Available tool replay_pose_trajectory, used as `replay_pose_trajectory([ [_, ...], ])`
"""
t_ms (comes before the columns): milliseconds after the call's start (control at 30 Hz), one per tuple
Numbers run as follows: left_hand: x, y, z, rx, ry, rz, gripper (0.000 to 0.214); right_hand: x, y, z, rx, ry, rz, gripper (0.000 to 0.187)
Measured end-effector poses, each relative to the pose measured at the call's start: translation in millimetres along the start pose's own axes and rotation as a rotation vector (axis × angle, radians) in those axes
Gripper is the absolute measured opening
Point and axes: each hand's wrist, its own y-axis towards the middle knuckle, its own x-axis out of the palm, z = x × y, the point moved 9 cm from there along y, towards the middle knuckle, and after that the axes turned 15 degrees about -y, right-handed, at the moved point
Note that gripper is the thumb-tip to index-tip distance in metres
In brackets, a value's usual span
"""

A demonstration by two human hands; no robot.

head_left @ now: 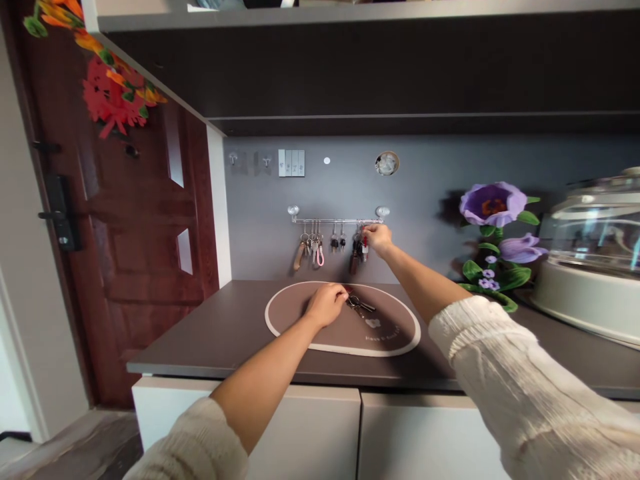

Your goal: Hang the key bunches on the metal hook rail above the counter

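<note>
- The person's right hand is raised to the right end of the rail; its fingertips are pinched together on a red fob, with a dark fob hanging just beside it.
- The left hand is lower, above the mat; its fingers are drawn together on the loose keys, which stick out to the right of the fingertips; whether these keys also touch the mat is hard to tell, as the hand hides part of them.
- Along the rail hang more keys; at its left end are a brown fob and a pink loop.
- The rail is fixed to the grey wall by two clear cups; higher up are a white panel and a round hole.
- The mat, brown with a pale rim, lies on the counter; purple flowers and a clear-topped machine stand to the right.
- A dark red door is at the left; a shelf spans the top.
</note>
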Motion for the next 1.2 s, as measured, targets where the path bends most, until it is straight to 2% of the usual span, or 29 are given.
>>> replay_pose_trajectory([
  [100,0.0,0,0,-0.008,-0.008,-0.004,0.018,-6,-2,-6,-0.020,-0.134,0.032,0.008],
  [300,0.1,0,0,-0.014,-0.004,-0.011,0.018,-3,-2,-9,-0.078,-0.239,0.012,0.012],
  [433,-0.3,0,0,-0.001,-0.009,-0.005,0.018,2,-1,-6,-0.098,-0.259,0.002,0.023],
  [733,-2.3,0,-1,-0.018,0.025,0.005,0.018,7,-4,8,-0.080,-0.194,0.016,0.028],
  [1000,-9.0,0,-9,-0.093,0.075,0.041,0.019,-1,-31,6,-0.047,-0.225,-0.037,0.029],
  [1200,-10.7,1,-20,-0.138,0.071,0.055,0.019,-6,-64,-2,-0.092,-0.220,-0.078,0.020],
])
